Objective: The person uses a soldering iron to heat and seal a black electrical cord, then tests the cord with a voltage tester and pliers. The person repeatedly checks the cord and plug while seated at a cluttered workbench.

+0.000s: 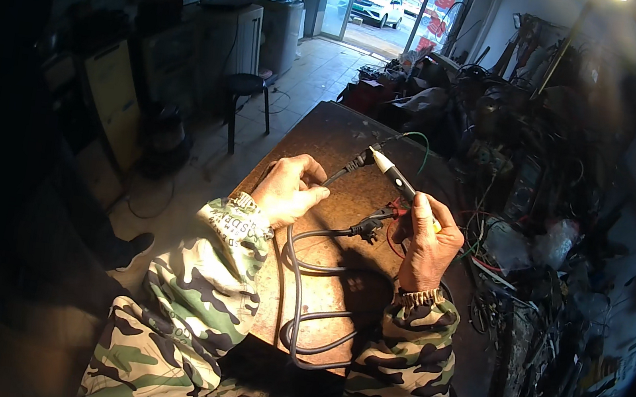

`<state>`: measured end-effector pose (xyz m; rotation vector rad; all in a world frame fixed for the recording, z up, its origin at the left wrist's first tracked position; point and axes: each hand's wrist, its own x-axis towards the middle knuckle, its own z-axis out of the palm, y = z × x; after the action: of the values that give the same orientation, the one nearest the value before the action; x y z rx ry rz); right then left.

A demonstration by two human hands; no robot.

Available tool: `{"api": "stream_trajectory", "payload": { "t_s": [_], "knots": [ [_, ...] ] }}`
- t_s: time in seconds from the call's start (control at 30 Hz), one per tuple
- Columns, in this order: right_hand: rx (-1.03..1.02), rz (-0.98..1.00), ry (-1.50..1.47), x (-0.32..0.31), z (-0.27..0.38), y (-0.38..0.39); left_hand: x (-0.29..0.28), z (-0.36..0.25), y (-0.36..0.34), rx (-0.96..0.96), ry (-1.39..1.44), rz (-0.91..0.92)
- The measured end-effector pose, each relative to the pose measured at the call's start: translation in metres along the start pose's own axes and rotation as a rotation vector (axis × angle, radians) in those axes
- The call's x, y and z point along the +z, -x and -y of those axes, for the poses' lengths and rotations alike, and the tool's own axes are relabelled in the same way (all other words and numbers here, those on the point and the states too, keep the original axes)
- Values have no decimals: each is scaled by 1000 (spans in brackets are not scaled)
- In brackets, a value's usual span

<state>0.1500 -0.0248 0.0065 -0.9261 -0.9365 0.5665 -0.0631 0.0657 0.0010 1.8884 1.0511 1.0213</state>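
My left hand (287, 190) is closed on a black power cord (295, 276), pinching it just behind its moulded connector (356, 162). A pen-shaped tester (395, 176) with a pale tip and dark body is gripped in my right hand (432, 238). Its tip points at the connector's end; whether they touch, I cannot tell. The cord loops over the brown tabletop (292, 147) towards me. Its other plug (366, 227) lies between my hands, beside a red clip (395, 210). A thin green wire (425, 150) curves up beyond the connector.
Tangled cables and tools (499, 102) are heaped along the right side. A dark round stool (246, 85) stands on the tiled floor past the table's left edge. Cabinets (275, 32) line the left wall. Through the glass doorway, a white car (377, 4) is parked outside.
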Motion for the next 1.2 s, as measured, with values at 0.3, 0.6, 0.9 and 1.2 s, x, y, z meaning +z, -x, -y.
{"api": "stream_trajectory", "payload": {
  "t_s": [0.3,0.6,0.9,1.2],
  "knots": [
    [-67,24,43,-2,10,7,0,8,-1,82,159,70],
    [-95,5,26,1,13,6,-1,4,3,102,46,-86],
    [-45,-25,113,0,7,10,3,2,2,184,-119,-183],
    [-18,-2,90,0,5,10,3,-2,5,142,-69,-171]
  ]
}}
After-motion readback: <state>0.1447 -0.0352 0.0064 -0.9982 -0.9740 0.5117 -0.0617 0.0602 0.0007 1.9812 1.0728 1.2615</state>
